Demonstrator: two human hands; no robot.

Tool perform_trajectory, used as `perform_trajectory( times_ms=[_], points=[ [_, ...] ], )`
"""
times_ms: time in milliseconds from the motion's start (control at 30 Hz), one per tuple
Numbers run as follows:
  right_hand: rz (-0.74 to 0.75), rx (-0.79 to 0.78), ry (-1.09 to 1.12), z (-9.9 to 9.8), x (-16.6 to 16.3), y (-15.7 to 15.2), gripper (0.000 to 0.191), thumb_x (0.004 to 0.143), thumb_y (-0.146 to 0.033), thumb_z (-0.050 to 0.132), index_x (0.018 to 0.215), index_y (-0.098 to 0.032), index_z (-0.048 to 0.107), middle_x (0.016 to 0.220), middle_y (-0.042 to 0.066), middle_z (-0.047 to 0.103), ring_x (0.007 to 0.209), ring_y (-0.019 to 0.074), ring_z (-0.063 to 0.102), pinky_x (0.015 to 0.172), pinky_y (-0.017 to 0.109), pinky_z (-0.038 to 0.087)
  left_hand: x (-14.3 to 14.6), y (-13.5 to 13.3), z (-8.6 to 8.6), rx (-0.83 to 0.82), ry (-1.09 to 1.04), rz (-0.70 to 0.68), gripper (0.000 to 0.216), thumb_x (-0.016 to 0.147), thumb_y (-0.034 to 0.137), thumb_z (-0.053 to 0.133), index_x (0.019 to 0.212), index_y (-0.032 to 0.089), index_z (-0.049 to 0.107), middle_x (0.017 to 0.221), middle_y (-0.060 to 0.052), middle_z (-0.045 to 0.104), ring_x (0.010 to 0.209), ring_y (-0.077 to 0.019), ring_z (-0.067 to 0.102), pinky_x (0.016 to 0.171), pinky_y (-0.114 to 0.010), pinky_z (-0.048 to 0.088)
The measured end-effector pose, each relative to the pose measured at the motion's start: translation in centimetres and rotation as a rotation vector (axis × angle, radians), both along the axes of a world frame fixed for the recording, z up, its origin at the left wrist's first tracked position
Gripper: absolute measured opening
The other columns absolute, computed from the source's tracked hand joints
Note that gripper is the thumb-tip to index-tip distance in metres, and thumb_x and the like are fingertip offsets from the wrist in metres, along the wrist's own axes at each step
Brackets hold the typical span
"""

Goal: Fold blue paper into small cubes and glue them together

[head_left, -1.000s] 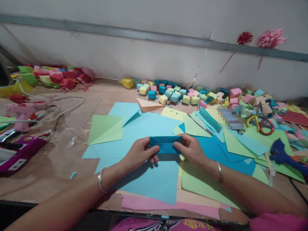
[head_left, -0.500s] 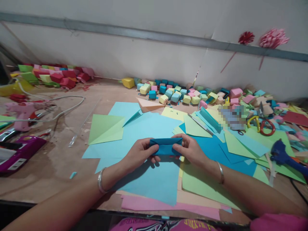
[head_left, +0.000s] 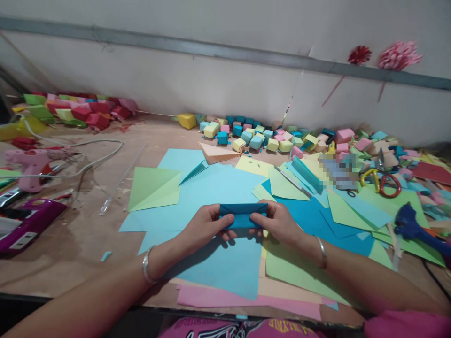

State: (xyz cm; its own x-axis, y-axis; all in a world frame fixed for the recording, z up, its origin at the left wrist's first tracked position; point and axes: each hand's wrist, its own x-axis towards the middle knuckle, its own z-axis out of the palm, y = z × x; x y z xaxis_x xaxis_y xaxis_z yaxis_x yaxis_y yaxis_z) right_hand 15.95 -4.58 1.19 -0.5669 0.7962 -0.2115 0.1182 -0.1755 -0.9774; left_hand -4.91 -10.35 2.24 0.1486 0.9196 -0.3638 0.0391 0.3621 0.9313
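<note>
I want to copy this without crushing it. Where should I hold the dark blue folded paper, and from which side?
Pinch the dark blue folded paper at its two short ends, from each side, as the left hand and right hand do. It is long and narrow, lying crosswise, so end grips should leave the middle free.

A dark blue folded paper piece (head_left: 243, 215) sits as a narrow, flat band lying left to right, with angled corner folds on its far edge. It is lifted slightly over a light blue sheet (head_left: 225, 188) near the table's middle, each short end pinched.
</note>
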Motion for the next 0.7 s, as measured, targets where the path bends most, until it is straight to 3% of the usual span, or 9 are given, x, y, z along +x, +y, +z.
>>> perform_trajectory(
  times_ms=[200,300,400,700],
  points=[
    [-0.015,-0.064,0.061,-0.2,0.0,0.0,0.035,0.077,-0.038,0.074,0.1,-0.014,0.063,0.065,0.003,0.069,0.052,0.0154,0.068,0.042,0.022,0.052,0.0,-0.1,0.0,-0.001,-0.03,0.021,0.037,0.08,0.041,0.069,0.096,0.009,0.061,0.065,-0.01,0.072,0.048,-0.0159,0.064,0.047,-0.027,0.054],
    [0.018,-0.128,0.13,-0.4,0.2,0.3,0.043,0.077,-0.037,0.076,0.109,-0.01,0.067,0.067,0.006,0.071,0.056,0.0163,0.07,0.044,0.022,0.053,-0.2,-0.1,0.2,0.015,-0.153,0.039,0.042,0.081,0.036,0.069,0.112,0.01,0.059,0.067,-0.008,0.072,0.05,-0.0163,0.066,0.049,-0.026,0.053],
    [0.081,-0.178,0.2,-0.6,0.6,0.6,0.044,0.078,-0.035,0.075,0.114,-0.01,0.069,0.069,0.008,0.073,0.057,0.0165,0.07,0.047,0.024,0.055,-0.5,0.1,0.4,0.003,-0.263,0.042,0.04,0.08,0.031,0.069,0.113,0.011,0.061,0.067,-0.007,0.072,0.052,-0.0168,0.068,0.05,-0.025,0.053],
    [0.123,-0.232,0.296,-0.9,1.0,1.3,0.03,0.077,-0.033,0.074,0.1,-0.014,0.075,0.078,0.011,0.076,0.064,0.0172,0.072,0.058,0.026,0.058,-1.6,0.6,0.6,-0.063,-0.325,0.04,0.029,0.077,0.02,0.067,0.103,0.01,0.069,0.068,-0.012,0.074,0.058,-0.0183,0.07,0.055,-0.025,0.055]
  ],
)
